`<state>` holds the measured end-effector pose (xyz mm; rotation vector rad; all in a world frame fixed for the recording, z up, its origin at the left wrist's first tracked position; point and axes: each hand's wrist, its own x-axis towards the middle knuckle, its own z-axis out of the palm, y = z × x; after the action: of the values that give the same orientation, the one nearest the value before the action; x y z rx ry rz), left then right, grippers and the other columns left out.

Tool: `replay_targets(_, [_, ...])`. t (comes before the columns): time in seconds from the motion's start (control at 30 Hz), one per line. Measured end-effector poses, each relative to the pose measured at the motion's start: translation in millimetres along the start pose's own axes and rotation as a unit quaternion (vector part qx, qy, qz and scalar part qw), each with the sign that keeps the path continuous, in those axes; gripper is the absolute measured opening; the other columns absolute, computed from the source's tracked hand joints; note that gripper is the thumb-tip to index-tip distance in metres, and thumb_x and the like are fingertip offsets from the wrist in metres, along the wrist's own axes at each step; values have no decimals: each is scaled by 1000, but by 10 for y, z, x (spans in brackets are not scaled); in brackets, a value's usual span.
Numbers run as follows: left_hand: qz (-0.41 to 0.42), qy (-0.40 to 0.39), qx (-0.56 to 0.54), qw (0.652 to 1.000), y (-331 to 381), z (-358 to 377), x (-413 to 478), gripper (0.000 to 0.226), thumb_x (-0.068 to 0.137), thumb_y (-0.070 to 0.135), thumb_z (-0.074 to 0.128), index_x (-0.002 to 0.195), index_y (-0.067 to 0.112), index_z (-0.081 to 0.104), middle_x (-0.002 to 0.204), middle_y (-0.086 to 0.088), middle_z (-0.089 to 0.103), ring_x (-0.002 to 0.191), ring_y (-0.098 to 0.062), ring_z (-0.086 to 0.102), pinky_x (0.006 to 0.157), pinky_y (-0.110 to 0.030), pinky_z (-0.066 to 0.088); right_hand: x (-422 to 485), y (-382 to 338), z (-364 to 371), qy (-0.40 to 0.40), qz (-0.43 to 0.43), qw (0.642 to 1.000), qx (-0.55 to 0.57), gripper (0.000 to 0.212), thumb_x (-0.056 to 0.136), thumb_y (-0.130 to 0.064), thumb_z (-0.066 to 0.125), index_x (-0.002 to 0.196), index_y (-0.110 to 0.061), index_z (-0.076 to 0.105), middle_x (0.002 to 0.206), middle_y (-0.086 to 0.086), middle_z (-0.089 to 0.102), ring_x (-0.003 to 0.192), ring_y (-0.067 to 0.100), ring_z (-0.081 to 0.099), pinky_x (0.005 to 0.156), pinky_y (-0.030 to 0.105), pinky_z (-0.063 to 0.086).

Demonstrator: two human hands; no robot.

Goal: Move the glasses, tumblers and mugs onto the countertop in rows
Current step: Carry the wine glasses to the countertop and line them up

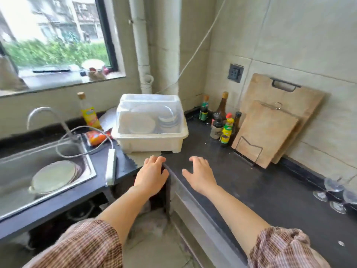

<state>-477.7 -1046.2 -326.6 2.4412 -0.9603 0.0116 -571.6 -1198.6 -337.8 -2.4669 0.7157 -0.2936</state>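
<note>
Both my hands reach out over the dark worktop [260, 182], palms down, holding nothing. Left hand [152, 175] has its fingers [154, 160] loosely spread, tips at the corner edge just in front of the white dish rack [150, 130]. Right hand [201, 175] fingers [195, 161] spread too, thumb out to the left. Wine glasses [337, 192] sit at the far right edge of the worktop, upside down, feet up, stems vertical, clustered close together; partly cut off by the frame. Well apart from both hands. Cutting boards [270, 124] lean on the wall beside sauce bottles [224, 120]. Sink [44, 167] on the left.
</note>
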Motion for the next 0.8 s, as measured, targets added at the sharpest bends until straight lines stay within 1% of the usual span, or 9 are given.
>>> replay_targets(0.13, [-63,44,30,997,-934,-868,-722,37,89,26,53,124,14,52,126,-10,52,122,-30,43,94,-40,42,-311,-1277,551,-37,-78,996,-30,50,87,-40,54,127,-13,47,130,8,50,123,29,40,95,44,40])
replay_targets(0.2, [-94,63,60,992,-1371,-1304,-1072,37,89,27,54,123,14,52,125,-10,53,120,-30,45,96,-40,41,-444,-1914,813,-49,-127,990,-32,46,86,-38,57,122,-10,50,126,11,51,120,31,43,96,43,40])
replay_targets(0.27, [-124,91,102,983,-1793,-1745,-1374,35,89,29,53,120,13,54,123,-10,55,117,-29,46,97,-38,40,-556,-2552,1056,-67,-173,982,-31,49,86,-38,58,124,-8,49,128,14,50,122,33,43,100,41,38])
replay_targets(0.37, [-195,122,132,964,-2320,-2391,-1727,39,89,30,51,125,15,50,127,-9,50,120,-28,42,98,-40,41,-689,-3442,1349,-92,-233,968,-35,56,87,-41,58,133,-10,44,136,13,46,127,31,39,104,41,35])
replay_targets(0.43, [-236,138,143,951,-2589,-2772,-1902,41,90,32,50,127,16,48,128,-10,49,121,-28,41,97,-42,42,-741,-3946,1487,-101,-262,959,-41,57,88,-40,57,134,-12,42,138,11,44,129,30,37,105,44,36])
replay_targets(0.63, [-356,201,130,903,-3579,-3749,-2547,40,90,32,48,125,14,49,126,-12,48,119,-31,41,94,-42,42,-943,-5493,2060,-109,-376,917,-77,49,90,-41,53,129,-13,43,132,11,47,124,31,40,97,47,38])
replay_targets(0.7, [-378,213,148,889,-3937,-4062,-2693,40,90,32,48,125,14,49,126,-13,49,119,-32,42,97,-42,41,-1005,-5982,2317,-110,-416,898,-90,49,90,-41,52,129,-13,43,133,11,47,125,32,40,97,48,39])
replay_targets(0.8, [-397,242,180,867,-4431,-4611,-2783,41,89,30,49,127,13,49,126,-14,50,119,-32,44,97,-44,41,-1026,-6729,2669,-102,-468,875,-75,52,89,-40,52,132,-12,43,134,12,48,126,32,40,99,49,39])
